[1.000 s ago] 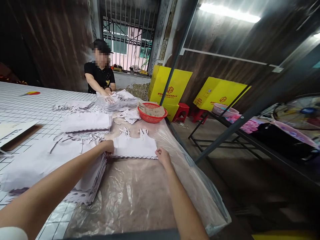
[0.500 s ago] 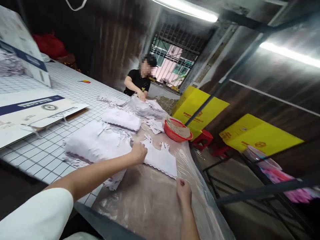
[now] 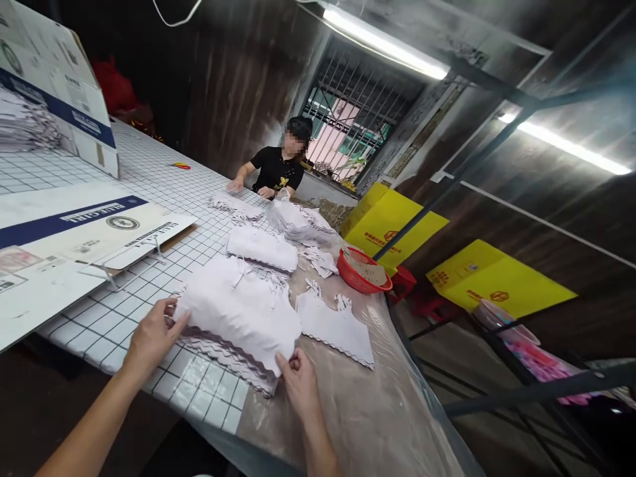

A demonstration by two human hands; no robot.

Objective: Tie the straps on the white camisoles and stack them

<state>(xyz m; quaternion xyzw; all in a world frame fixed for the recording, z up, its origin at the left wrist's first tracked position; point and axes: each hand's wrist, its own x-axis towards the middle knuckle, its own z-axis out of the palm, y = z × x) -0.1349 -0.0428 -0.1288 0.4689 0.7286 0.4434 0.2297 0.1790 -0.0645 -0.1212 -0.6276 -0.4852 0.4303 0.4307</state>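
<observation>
A thick stack of white garment pieces [image 3: 238,318] with scalloped hems and thin straps lies in front of me. My left hand [image 3: 152,334] is closed on the near left corner of the top piece. At the near right corner, my right hand [image 3: 299,381] pinches the same top piece between thumb and fingers. One single white garment piece [image 3: 335,328] lies flat to the right of the stack, its scalloped hem towards me. Another stack of white pieces [image 3: 263,245] sits just behind.
Across the table sits a co-worker [image 3: 278,169] beside more white pieces [image 3: 301,222]. A red basket [image 3: 365,271] stands on the plastic sheet [image 3: 328,417] at the right. Cardboard boxes [image 3: 84,225] lie at the left. Yellow boxes [image 3: 397,225] and a metal frame [image 3: 521,391] stand off the right edge.
Both hands have left the single flat piece and moved left to the stack, taking hold of its top piece. The co-worker's arm has drawn back from the far pile.
</observation>
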